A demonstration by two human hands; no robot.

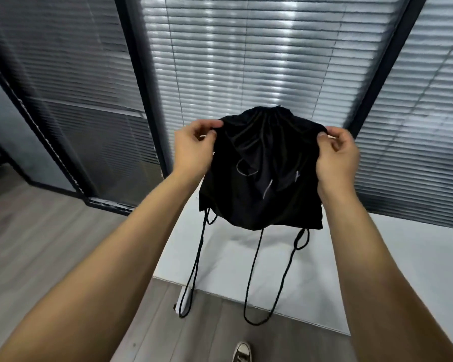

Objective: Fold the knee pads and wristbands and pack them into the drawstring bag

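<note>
A black drawstring bag [262, 176] hangs in the air in front of me, its gathered top pulled together and its body bulging. My left hand [194, 147] pinches the bag's top left edge. My right hand [337, 158] pinches the top right edge. Black cords [254, 270] dangle in long loops from the bag's lower corners down past the table edge. No knee pads or wristbands are in sight.
A white table [390, 270] lies below the bag, its near edge crossing the lower middle. Closed blinds [246, 61] and dark window frames stand behind. Grey wood floor [50, 244] spreads to the left, and a shoe [242, 352] shows at the bottom.
</note>
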